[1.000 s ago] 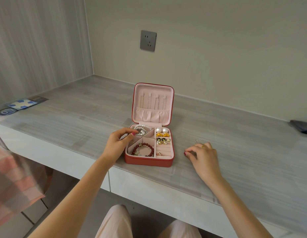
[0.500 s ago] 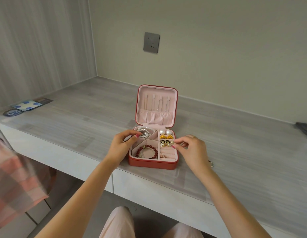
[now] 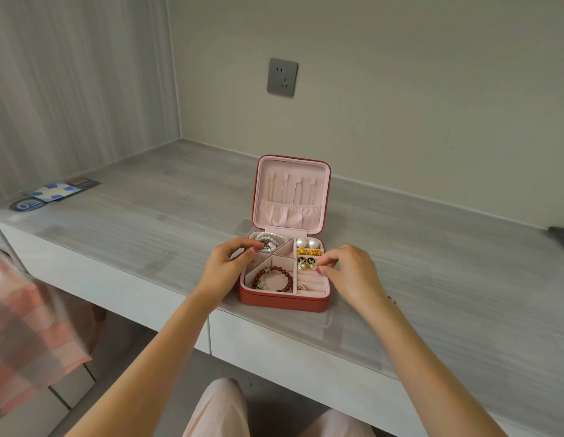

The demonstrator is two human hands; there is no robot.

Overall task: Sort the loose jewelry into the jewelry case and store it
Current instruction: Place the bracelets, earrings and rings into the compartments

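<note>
Right hand (image 3: 350, 272) pinches something small — perhaps a ring — just above the jewelry case (image 3: 284, 302)'s right-front slots; left hand (image 3: 228, 263) grips its left wall.

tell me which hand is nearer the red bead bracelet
Left. The left hand rests at the case's left edge, just beside the red bead bracelet; the right hand is across the case, over the ring rolls.

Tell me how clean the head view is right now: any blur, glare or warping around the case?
Head view: jewelry case and both hands are sharp, under soft even light with faint shadows; the checked fabric at the left edge is smeared; wide-angle bending shows along the desk edges; no strong glare.
</note>
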